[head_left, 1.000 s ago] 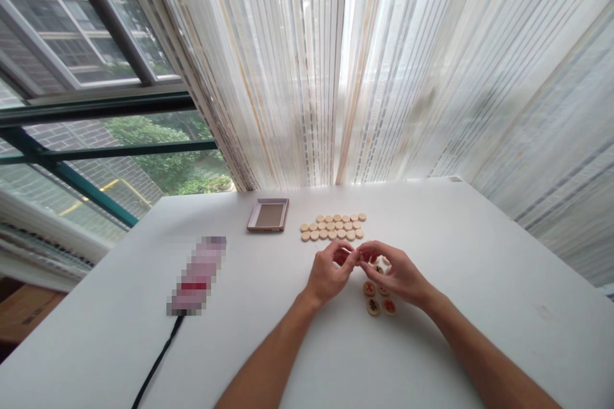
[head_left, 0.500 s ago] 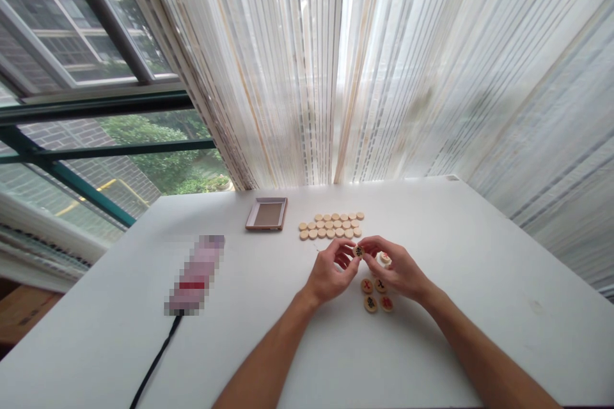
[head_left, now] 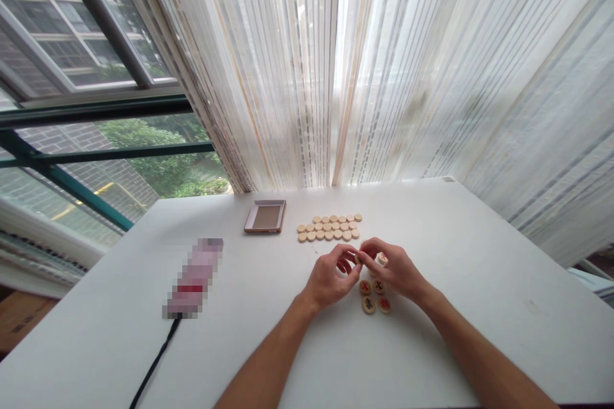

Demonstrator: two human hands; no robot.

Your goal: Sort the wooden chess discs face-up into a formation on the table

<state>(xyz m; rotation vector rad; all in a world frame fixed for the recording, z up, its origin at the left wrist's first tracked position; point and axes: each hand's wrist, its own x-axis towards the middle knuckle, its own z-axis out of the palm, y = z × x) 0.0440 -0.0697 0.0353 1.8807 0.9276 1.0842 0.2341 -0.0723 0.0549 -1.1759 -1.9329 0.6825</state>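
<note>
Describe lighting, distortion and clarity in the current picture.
In the head view, daylight glares through the curtain, brightest near top centre; edges look stretched; pixelation masks a pinkish object; the disc between left hand and right hand is unreadable.

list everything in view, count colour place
Plain discs: about twenty, tan, centre rows
Marked discs: at least five, tan, lower centre
Held disc: one, tan, centre
Shallow box: one, brown, left of plain discs
Pixelated object: one, pink, left
Cable: one, black, left
Table: one, white, foreground
Curtains: uncounted, white, background
Window: one, dark-framed, upper left
Buildings: uncounted, grey, outside
Bushes: uncounted, green, outside
Carton: one, brown, lower left
Left hand: one, pinching disc
Right hand: one, likewise
</note>
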